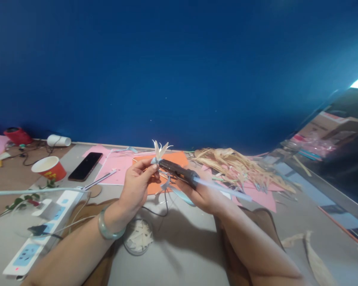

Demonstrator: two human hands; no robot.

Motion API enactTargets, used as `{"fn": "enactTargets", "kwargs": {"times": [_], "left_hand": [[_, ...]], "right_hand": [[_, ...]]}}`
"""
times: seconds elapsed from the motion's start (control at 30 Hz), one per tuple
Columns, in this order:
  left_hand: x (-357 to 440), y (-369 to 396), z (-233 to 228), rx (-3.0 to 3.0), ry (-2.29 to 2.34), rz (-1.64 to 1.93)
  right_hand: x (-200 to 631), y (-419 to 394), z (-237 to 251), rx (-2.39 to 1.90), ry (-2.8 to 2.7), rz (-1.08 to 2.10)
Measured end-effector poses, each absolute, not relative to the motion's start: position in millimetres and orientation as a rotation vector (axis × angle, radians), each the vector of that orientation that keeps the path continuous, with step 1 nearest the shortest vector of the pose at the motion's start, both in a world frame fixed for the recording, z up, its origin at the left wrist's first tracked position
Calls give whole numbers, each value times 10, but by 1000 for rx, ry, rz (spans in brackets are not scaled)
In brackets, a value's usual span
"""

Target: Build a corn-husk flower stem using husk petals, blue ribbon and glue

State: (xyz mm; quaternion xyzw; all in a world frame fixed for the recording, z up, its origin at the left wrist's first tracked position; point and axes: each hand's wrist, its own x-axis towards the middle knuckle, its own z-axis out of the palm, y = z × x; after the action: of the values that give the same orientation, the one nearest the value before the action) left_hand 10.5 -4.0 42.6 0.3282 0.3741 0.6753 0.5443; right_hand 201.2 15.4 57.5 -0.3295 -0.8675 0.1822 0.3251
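Observation:
My left hand (137, 183) pinches a small pale flower made of dried leaf strips (160, 150), its petals pointing up. A green bangle (107, 230) circles that wrist. My right hand (203, 195) grips a dark hot glue gun (179, 172), its nozzle touching the base of the flower. A translucent glue stick (223, 190) juts from the gun's back toward the right. A thin cord hangs down from the gun. Both hands are held above orange paper (179, 159) and pink paper (119, 163).
A pile of dried straw strips (238, 165) lies at right. A black phone (85, 166), red paper cup (49, 167), white power strip (44, 226) and a round dish of cut pieces (138, 235) sit at left. A blue wall (179, 71) rises behind.

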Motion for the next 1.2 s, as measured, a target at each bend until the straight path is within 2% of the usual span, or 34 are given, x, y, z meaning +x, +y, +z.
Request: {"fn": "enactTargets", "kwargs": {"times": [1.2], "left_hand": [[97,-39,441,710,855,1571]], "right_hand": [[2025,137,592,-809,-2273,505]]}}
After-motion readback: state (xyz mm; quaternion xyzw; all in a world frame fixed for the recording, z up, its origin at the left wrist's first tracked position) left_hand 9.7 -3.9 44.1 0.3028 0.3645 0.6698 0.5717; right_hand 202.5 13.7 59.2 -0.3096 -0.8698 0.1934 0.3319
